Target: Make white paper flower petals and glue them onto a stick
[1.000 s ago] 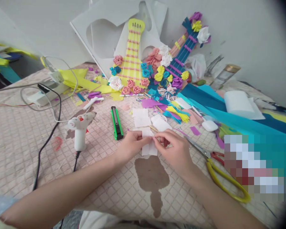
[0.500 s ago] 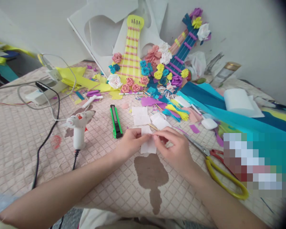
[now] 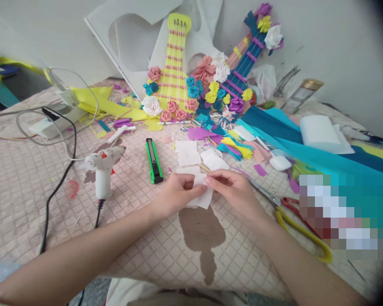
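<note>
Between my hands is a small white piece of paper point(image 3: 204, 199), raised just over the table and tilted. My left hand point(image 3: 178, 193) pinches it from the left, thumb on top. From the right, the thumb and fingers of my right hand point(image 3: 231, 185) close on its upper corner. Another white sheet peeks out behind my left fingers. Just beyond lie more white paper squares point(image 3: 187, 153), and a thin wooden stick shows partly behind my fingers. A green utility knife point(image 3: 154, 161) lies left of them, and long scissors with yellow handles point(image 3: 301, 231) lie beside my right forearm.
A white hot glue gun point(image 3: 104, 174) stands at left, its black cord running to the front edge. Paper-flower guitars, one yellow point(image 3: 174, 72) and one blue point(image 3: 247, 63), lean at the back among colored scraps. Blue crepe paper point(image 3: 274, 131) and a white roll point(image 3: 319, 134) lie right.
The white paper in my hands has been lifted and turned, its lower edge now slanting to the right. My right fingers have shifted to its upper corner. The view has moved slightly.
</note>
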